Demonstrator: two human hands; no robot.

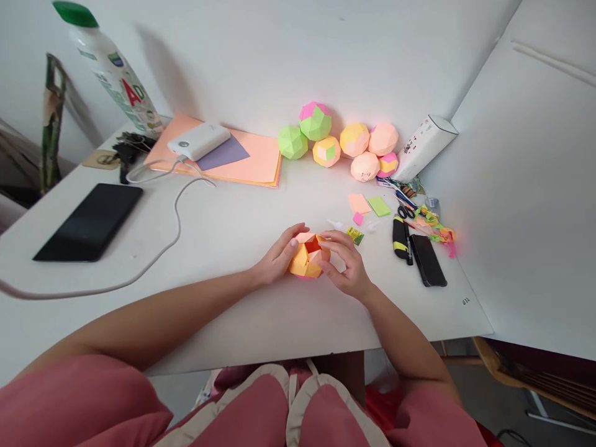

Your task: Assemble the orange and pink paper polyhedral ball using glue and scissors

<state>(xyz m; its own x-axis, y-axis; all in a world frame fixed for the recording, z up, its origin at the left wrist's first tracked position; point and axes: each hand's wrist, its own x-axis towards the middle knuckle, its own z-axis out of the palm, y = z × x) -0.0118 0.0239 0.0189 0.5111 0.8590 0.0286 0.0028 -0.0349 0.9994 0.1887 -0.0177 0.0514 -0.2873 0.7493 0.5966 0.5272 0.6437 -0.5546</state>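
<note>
Between my hands, low over the front middle of the white table, is a folded paper ball (305,266) in orange, peach and pink. A gap opens in its top, showing a darker orange inside. My left hand (278,254) is closed against the ball's left side, thumb near the upper rim. On the other side, my right hand (347,264) has its fingers and thumb on the ball's right edge by the gap. Just beyond lie a peach paper slip (359,203), a green paper slip (379,206), a small pink piece (357,218) and a small yellow-green packet (355,235).
Several finished paper balls (315,121) stand along the wall. At right are a cutter (400,237), scissors (405,212), a phone (428,261) and a white box (426,146). A tablet (89,222), cable, power bank (199,141), paper sheets (261,155) and bottle (116,74) occupy the left.
</note>
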